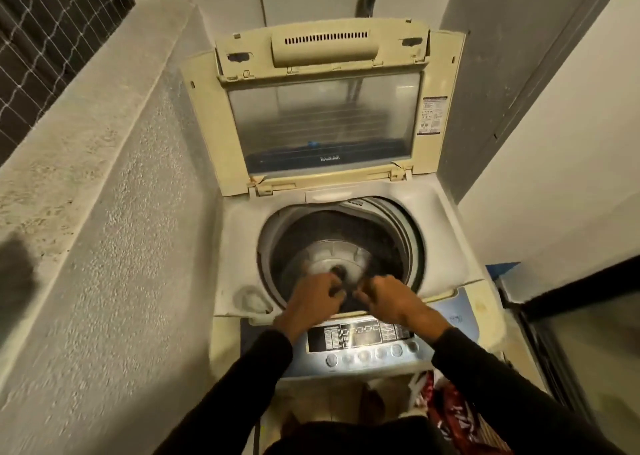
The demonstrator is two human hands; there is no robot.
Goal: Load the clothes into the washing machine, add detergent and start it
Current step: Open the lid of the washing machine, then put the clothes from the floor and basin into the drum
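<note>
Our fingers on both hands curl around a dark, soft cloth at the front edge of the round grey drum. The left hand and right hand pinch it. We think it is light and floppy, so grab a bunch. One old cream washing machine, one lid, up. More red clothes wait on the floor.

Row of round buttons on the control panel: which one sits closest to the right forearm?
The rightmost button, at the row's end, beside the right sleeve. The other buttons trail off leftward.
</note>
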